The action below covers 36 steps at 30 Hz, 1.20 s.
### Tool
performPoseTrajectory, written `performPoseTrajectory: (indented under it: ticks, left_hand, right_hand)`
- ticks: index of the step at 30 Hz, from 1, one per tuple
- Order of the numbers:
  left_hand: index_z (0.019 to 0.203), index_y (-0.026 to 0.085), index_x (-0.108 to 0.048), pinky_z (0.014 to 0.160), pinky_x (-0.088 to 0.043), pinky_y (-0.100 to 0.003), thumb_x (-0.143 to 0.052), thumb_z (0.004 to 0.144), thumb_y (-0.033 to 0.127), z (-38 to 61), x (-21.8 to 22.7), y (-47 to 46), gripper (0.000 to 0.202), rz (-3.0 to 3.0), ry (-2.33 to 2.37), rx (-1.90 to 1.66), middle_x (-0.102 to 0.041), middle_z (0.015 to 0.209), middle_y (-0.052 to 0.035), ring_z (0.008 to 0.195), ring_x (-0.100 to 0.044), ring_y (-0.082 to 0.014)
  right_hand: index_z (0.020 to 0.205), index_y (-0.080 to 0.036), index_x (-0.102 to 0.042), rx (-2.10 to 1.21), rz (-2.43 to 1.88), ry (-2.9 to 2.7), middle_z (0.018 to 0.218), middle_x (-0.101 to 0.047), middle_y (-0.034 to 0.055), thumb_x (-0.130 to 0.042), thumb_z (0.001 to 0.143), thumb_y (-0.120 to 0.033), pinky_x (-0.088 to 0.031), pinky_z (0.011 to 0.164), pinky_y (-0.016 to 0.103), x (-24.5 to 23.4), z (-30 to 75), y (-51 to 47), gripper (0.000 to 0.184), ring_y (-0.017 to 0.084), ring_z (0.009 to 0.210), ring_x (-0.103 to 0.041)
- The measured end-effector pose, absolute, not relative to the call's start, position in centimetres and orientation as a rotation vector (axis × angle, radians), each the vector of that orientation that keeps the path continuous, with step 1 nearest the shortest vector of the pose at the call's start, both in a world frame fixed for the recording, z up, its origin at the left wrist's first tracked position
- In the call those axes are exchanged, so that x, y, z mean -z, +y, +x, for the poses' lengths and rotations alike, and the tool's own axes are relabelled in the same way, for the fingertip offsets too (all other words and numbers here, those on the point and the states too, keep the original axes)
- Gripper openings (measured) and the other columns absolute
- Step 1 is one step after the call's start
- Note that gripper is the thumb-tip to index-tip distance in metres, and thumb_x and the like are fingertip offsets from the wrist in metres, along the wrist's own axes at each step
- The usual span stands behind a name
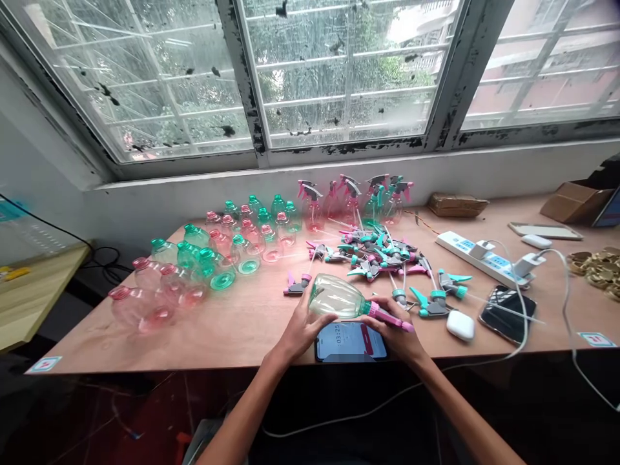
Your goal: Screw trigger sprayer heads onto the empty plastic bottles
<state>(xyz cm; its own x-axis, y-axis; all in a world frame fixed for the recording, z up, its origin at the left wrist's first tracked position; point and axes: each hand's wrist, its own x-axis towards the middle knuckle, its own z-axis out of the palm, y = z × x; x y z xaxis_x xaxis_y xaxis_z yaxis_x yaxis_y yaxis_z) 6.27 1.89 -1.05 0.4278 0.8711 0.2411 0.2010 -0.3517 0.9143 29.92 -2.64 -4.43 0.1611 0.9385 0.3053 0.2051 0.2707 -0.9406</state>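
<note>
A clear green-tinted spray bottle (336,297) lies sideways between my hands, above a phone with a lit screen (346,340). My left hand (303,326) wraps around the bottle's base and body. At the neck, my right hand (400,326) has its fingers closed on the pink trigger spray head (390,316), which sits on the green neck. Just beyond my hands lies a pile of grey, teal and pink spray heads (382,252) with thin tubes. A single pink and grey spray head (297,285) rests beside my left hand.
Green and pink open bottles (247,255) stand at left. Several bottles with spray heads (351,200) line the wall. Rightward are a power strip (484,258) with cables, a white earbud case (460,325), a dark phone (508,313) and a cardboard box (578,201).
</note>
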Motion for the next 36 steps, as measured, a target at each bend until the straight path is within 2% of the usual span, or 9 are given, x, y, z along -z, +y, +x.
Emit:
performPoseTrajectory:
  ticks: [4, 8, 11, 15, 17, 21, 26, 32, 36]
  left_hand:
    - [0.153, 0.031, -0.033, 0.122, -0.022, -0.051, -0.08, 0.081, 0.038, 5.6, 2.3, 1.7, 0.086, 1.875, 0.97, -1.06, -0.035, 0.157, -0.01, 0.148, -0.028, -0.0356]
    - [0.152, 0.034, -0.033, 0.123, -0.02, -0.052, -0.077, 0.084, 0.034, 5.0, 2.7, 1.5, 0.081, 1.938, 0.988, -1.138, -0.037, 0.155, -0.0082, 0.148, -0.028, -0.0339]
    - [0.151, 0.029, -0.034, 0.122, -0.024, -0.053, -0.078, 0.083, 0.035, 4.8, 2.6, 1.5, 0.081, 1.935, 0.931, -1.136, -0.039, 0.157, -0.0116, 0.148, -0.031, -0.0349]
    - [0.132, 0.023, -0.049, 0.119, -0.027, -0.054, -0.063, 0.095, 0.035, 4.8, 2.8, 1.5, 0.041, 1.898, 0.886, -1.204, -0.042, 0.157, -0.0154, 0.147, -0.035, -0.033]
    - [0.129, 0.024, -0.052, 0.12, -0.026, -0.053, -0.062, 0.096, 0.032, 4.9, 2.9, 1.4, 0.036, 1.916, 0.875, -1.236, -0.041, 0.157, -0.0141, 0.148, -0.034, -0.0314]
    - [0.13, 0.026, -0.053, 0.121, -0.024, -0.052, -0.066, 0.093, 0.029, 4.9, 3.0, 1.4, 0.039, 1.947, 0.869, -1.286, -0.047, 0.151, -0.0114, 0.146, -0.036, -0.0305]
    - [0.126, 0.023, -0.054, 0.114, -0.037, -0.051, -0.068, 0.091, 0.038, 4.7, 3.2, 1.5, 0.041, 1.948, 0.829, -1.26, -0.044, 0.152, -0.0166, 0.142, -0.043, -0.0354]
    - [0.134, 0.028, -0.053, 0.12, -0.025, -0.053, -0.059, 0.097, 0.03, 4.7, 3.1, 1.6, 0.037, 1.995, 0.86, -1.276, -0.045, 0.153, -0.0108, 0.146, -0.036, -0.0302]
    - [0.137, 0.025, -0.048, 0.118, -0.03, -0.054, -0.069, 0.09, 0.036, 4.7, 2.8, 1.3, 0.052, 2.016, 0.865, -1.236, -0.046, 0.152, -0.014, 0.144, -0.039, -0.0336]
  right_hand:
    - [0.098, -0.025, -0.065, -0.83, -1.158, -1.327, 0.09, -0.074, 0.0047, -0.08, 0.077, -0.038, -0.06, 0.075, 0.036, 4.5, 29.7, -2.6, 0.029, 0.027, 0.088, -0.071]
    - [0.093, -0.026, -0.068, -0.795, -1.14, -1.386, 0.083, -0.074, 0.0029, -0.078, 0.079, -0.038, -0.059, 0.066, 0.035, 4.7, 29.6, -2.6, 0.021, 0.026, 0.077, -0.07]
    - [0.093, -0.026, -0.068, -0.753, -1.159, -1.396, 0.08, -0.074, 0.0022, -0.078, 0.079, -0.038, -0.058, 0.066, 0.035, 4.8, 29.6, -2.6, 0.021, 0.026, 0.075, -0.07]
    - [0.089, -0.025, -0.069, -0.76, -1.203, -1.384, 0.078, -0.072, 0.0014, -0.078, 0.078, -0.038, -0.056, 0.066, 0.035, 4.7, 29.8, -2.6, 0.019, 0.025, 0.073, -0.068]
    - [0.088, -0.024, -0.069, -0.764, -1.219, -1.363, 0.076, -0.07, 0.0006, -0.074, 0.08, -0.04, -0.056, 0.063, 0.033, 4.5, 29.9, -2.6, 0.019, 0.024, 0.07, -0.067]
    - [0.08, -0.025, -0.066, -0.766, -1.223, -1.357, 0.066, -0.065, -0.0025, -0.069, 0.083, -0.04, -0.053, 0.057, 0.03, 4.1, 30.0, -2.7, 0.016, 0.02, 0.06, -0.062]
    - [0.08, -0.025, -0.069, -0.777, -1.203, -1.402, 0.071, -0.068, -0.0014, -0.073, 0.079, -0.038, -0.053, 0.061, 0.029, 4.0, 29.9, -2.6, 0.014, 0.022, 0.068, -0.064]
    - [0.068, -0.025, -0.066, -0.803, -1.213, -1.403, 0.055, -0.061, -0.003, -0.063, 0.087, -0.04, -0.049, 0.053, 0.029, 3.8, 30.0, -2.8, 0.024, 0.019, 0.051, -0.057]
    - [0.07, -0.026, -0.067, -0.816, -1.208, -1.409, 0.06, -0.063, -0.0029, -0.069, 0.081, -0.038, -0.051, 0.054, 0.029, 3.9, 30.0, -2.6, 0.016, 0.02, 0.056, -0.061]
